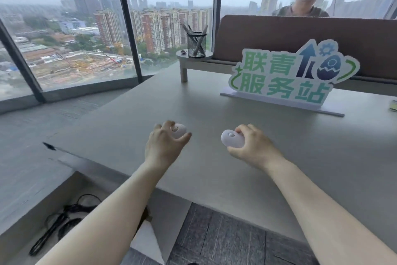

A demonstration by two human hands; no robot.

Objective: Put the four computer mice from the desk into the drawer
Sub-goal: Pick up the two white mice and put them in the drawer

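Two pale pinkish-white computer mice are in my hands above the grey desk (214,101). My left hand (165,146) is curled around one mouse (179,131), fingers over its top and thumb at its right side. My right hand (251,146) grips the other mouse (233,139) from the right, its scroll wheel facing up. Both mice are near the middle of the desk. An open drawer (71,206) shows at the lower left under the desk edge, with black cables (58,226) lying in it. No other mice are visible.
A green and white sign (285,77) stands on a white base at the back right. A mesh pen cup (196,44) sits on a small round stand at the back. A person sits behind a brown partition (300,37). Large windows fill the left.
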